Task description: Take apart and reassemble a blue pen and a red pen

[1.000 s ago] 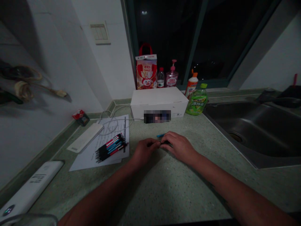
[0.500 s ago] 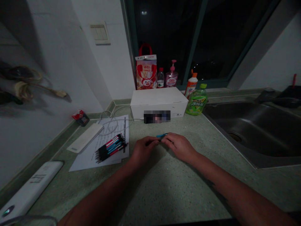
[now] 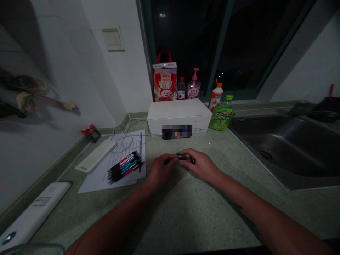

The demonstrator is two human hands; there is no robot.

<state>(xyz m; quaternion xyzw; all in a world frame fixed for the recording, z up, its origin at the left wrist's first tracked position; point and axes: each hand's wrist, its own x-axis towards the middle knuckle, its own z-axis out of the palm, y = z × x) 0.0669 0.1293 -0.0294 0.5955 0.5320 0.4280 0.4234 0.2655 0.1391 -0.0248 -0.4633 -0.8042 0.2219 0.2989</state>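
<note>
From left hand [image 3: 161,170], pinching, toward right hand [image 3: 204,165] (grip unclear) runs a dark rod [image 3: 183,158].

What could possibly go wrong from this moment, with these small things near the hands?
The slim dark pen part at the fingertips of the left hand might slip and roll over the countertop.
The teal piece, partly hidden by the right hand, could be knocked aside.
The pens lie loosely heaped on the paper, so a brush from the left forearm might scatter them.
</note>
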